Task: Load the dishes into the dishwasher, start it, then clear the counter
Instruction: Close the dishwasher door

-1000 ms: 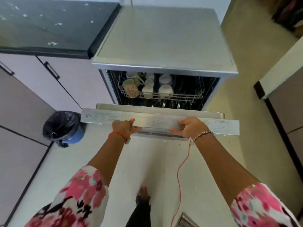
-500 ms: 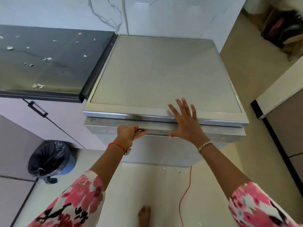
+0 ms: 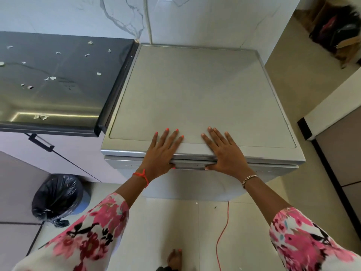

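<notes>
The dishwasher door (image 3: 195, 184) is now closed; the left hand (image 3: 162, 151) and right hand (image 3: 224, 151) press flat, empty. Starting it seems next.

On the dishwasher (image 3: 195, 94) I read the top as a matt, finely grained grey panel, with a brighter, smoother metal-look rim (image 3: 123, 152) along its front. The counter (image 3: 64, 98) beside it is dark polished stone, glossy enough to mirror a strip of light, and dotted with pale, papery scraps (image 3: 49, 78). The wall (image 3: 68, 14) looks like smooth veined marble. I see a bin bag (image 3: 56, 198) of crinkled, shiny black plastic, soft floral cloth sleeves (image 3: 93, 231), a red thread (image 3: 141, 176) on one wrist, a metal bracelet (image 3: 250, 178) on the other, and matt pale floor tiles (image 3: 166, 222).
</notes>
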